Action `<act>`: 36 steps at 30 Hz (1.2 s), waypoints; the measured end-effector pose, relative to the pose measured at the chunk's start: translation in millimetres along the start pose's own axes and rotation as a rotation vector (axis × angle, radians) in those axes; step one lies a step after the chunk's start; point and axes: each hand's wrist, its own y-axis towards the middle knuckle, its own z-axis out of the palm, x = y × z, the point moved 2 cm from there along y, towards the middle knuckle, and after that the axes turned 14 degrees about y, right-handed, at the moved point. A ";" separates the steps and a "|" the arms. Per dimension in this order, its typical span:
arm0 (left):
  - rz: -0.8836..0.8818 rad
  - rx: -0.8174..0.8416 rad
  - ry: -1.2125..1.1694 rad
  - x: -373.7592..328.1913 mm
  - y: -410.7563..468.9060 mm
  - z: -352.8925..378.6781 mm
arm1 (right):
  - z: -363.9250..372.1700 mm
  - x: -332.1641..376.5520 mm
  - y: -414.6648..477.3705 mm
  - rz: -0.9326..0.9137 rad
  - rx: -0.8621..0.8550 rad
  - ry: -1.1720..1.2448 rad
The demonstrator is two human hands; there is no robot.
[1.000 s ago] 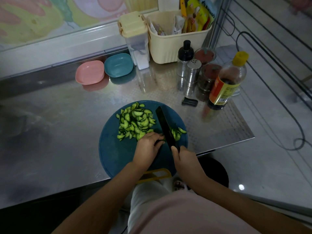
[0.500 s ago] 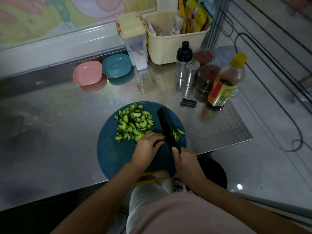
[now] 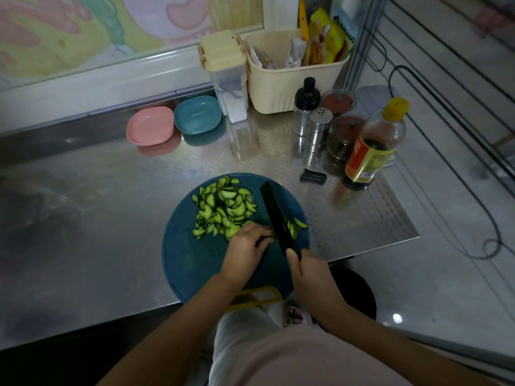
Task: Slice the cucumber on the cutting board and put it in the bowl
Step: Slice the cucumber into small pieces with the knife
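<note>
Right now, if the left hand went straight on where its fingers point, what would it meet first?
Most likely the knife blade, held by the right hand. The left hand points its fingers rightward at it, over a cucumber stub barely visible beneath them; the gap looks small.

The round cutting board (image 3: 195, 263) was dark teal with a yellow handle (image 3: 255, 294); the cucumber (image 3: 223, 210) was pale green inside and dark green at the skin; the knife (image 3: 276, 215) showed a black blade. Behind stood a pink bowl (image 3: 150, 125) and a teal bowl (image 3: 198, 114); the basket (image 3: 289, 87) was cream; the bottle (image 3: 373, 151) bore a yellow cap and an orange-and-yellow label; the counter (image 3: 111, 218) was grey steel, finely embossed at its right corner; the wall picture (image 3: 83, 29) was pastel pink, yellow and green.
</note>
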 end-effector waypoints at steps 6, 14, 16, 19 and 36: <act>0.017 -0.016 0.021 -2.1 0.7 -0.6 | 3.6 -1.2 0.8 -0.023 -0.007 -0.042; 0.075 0.014 0.009 0.9 -0.8 -3.9 | 9.8 4.3 3.6 -0.035 -0.039 -0.057; 0.076 0.017 0.009 1.5 -1.7 -4.1 | 7.7 4.4 3.8 -0.023 -0.042 -0.034; 0.038 0.004 0.003 0.9 0.7 -1.9 | 4.6 3.7 4.6 -0.014 -0.051 -0.006; 0.022 -0.024 0.001 -2.0 6.2 0.6 | 0.7 5.1 0.7 0.000 -0.029 0.064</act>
